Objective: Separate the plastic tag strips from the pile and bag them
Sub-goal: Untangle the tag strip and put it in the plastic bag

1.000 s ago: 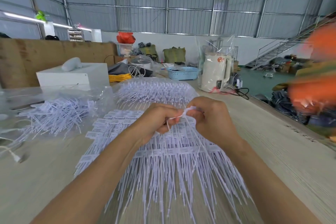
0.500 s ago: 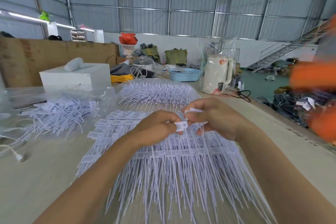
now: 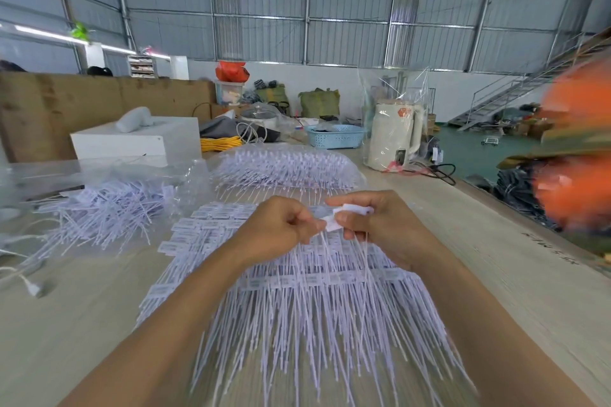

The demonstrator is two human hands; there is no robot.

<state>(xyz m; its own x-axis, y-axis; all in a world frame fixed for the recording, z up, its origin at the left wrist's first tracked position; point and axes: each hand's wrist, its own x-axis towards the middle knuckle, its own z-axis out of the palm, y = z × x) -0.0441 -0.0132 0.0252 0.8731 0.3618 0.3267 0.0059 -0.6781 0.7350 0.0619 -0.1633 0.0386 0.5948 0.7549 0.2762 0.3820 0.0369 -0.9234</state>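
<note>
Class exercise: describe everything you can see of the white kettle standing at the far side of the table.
The tall cream-white plastic kettle stands upright at the far right of the pale wooden table, wrapped in a loose clear plastic bag that rises above its lid. It has an orange mark high on its body, a handle on its right and a dark panel near its base.

Bare table (image 3: 479, 274) lies right of the tag pile (image 3: 297, 307); a blurred, perhaps moving, orange shape (image 3: 575, 149) crowds its edge.

The tag strips (image 3: 307, 301) look like thin, matt white plastic. The table (image 3: 496, 274) is pale wood with fine grain. Glossy clear plastic film wraps the smooth cream kettle (image 3: 393, 135). The wall (image 3: 347, 10) is ribbed metal sheet.
</note>
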